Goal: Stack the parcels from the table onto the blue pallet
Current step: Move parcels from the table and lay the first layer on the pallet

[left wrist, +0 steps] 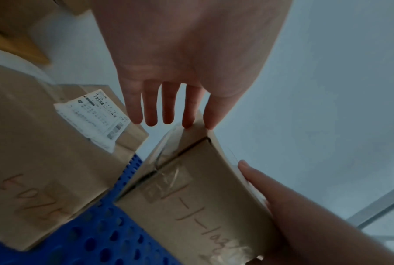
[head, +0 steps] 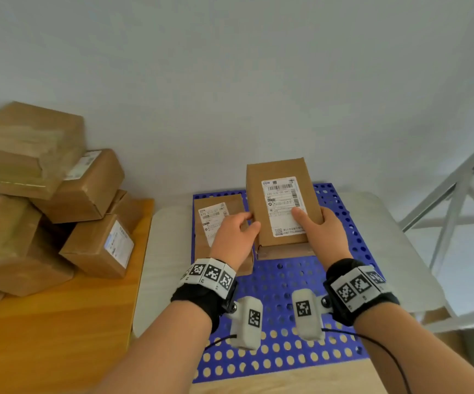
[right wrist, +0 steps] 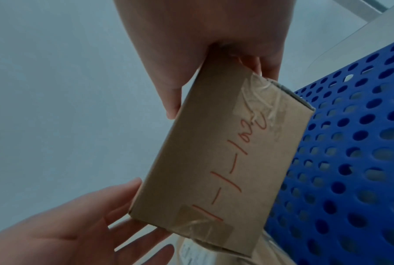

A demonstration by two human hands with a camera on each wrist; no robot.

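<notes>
The blue perforated pallet (head: 287,282) lies in front of me. One brown parcel (head: 218,223) lies flat on its far left part, also seen as the parcel (left wrist: 44,152) beside my left hand. A second labelled parcel (head: 282,200) is tilted over the pallet's far middle; I cannot tell whether it touches the pallet. My right hand (head: 315,220) grips its near right corner, thumb on the label and fingers underneath. My left hand (head: 244,226) touches its left edge with straight fingers (left wrist: 189,114). Red handwriting marks the parcel's near face (right wrist: 225,152).
Several brown parcels (head: 31,194) are piled on the orange wooden table (head: 59,322) at the left. The pallet (right wrist: 350,161) rests on a white surface (head: 400,251). A grey metal frame (head: 457,194) stands at the right. A pale wall runs behind.
</notes>
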